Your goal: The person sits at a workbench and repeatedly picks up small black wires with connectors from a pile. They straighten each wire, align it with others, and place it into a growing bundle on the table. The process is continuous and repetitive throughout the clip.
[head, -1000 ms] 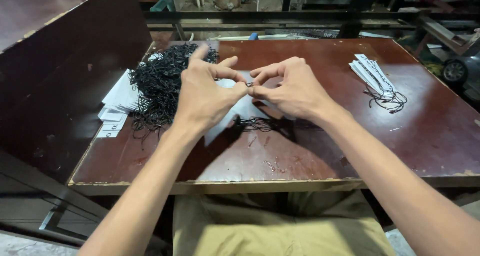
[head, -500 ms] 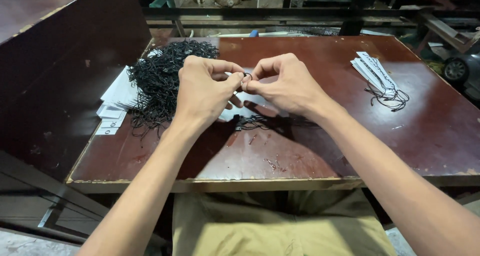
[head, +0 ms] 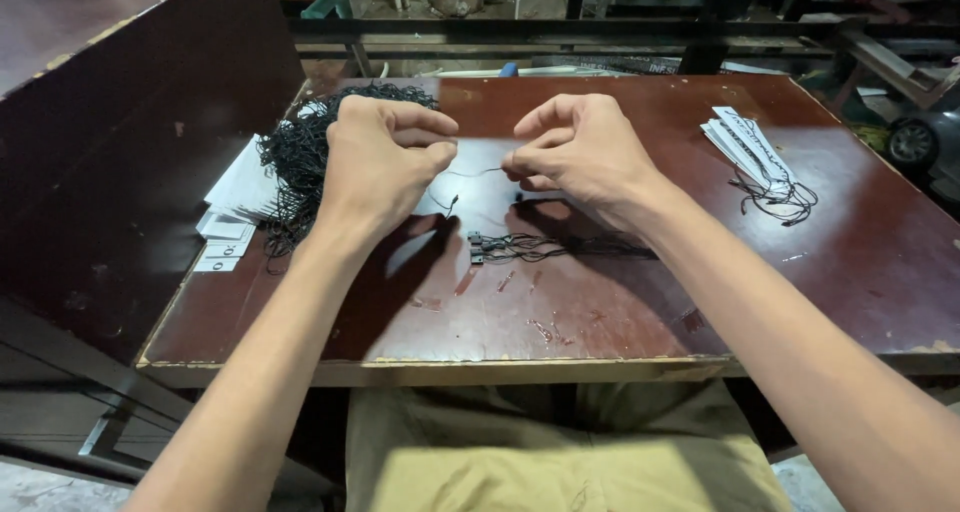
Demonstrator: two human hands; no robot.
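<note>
Both hands pinch one thin black cord above the bench.
Left hand and right hand have fingers closed on the cord, stretched between them, one end dangling. Below it, a cord bundle lies on the bench; left of the cord, a black cord pile; far right, tags.

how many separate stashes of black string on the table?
3, plus one strand in hand. A big tangled heap at far left, a small bundle lying below the hands, and a few strings with the white tags at right. More may hide under the hands.
</note>
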